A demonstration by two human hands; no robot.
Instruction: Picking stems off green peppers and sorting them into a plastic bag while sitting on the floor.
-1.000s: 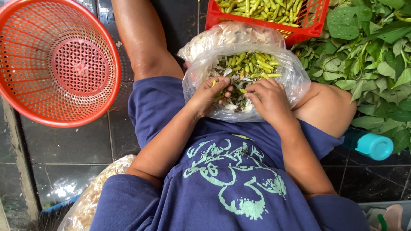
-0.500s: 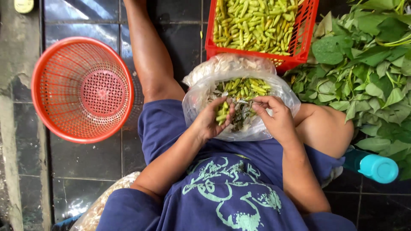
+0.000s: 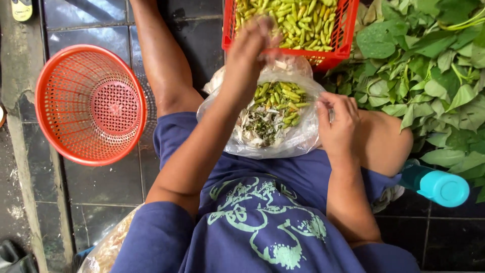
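Observation:
A clear plastic bag [image 3: 283, 144] lies open in my lap. It holds green chilies [image 3: 283, 98] at the far side and a heap of plucked stems [image 3: 260, 126] at the near side. Beyond it stands a red plastic crate [image 3: 328, 59] full of green chilies [image 3: 298, 20]. My left hand [image 3: 252, 45] is raised over the crate's near edge, blurred by motion, fingers pinched together; what they hold is unclear. My right hand [image 3: 338, 124] rests at the bag's right rim with its fingers curled on the plastic.
An empty round orange basket [image 3: 91, 103] sits on the dark tiled floor to my left. A big pile of green leaves [image 3: 429, 76] fills the right side, with a teal bottle [image 3: 439, 186] lying by my right knee. Another plastic bag [image 3: 108, 250] shows at bottom left.
My left hand has left the bag and swung up and forward to the red crate. My right hand has slid from the bag's middle to its right rim.

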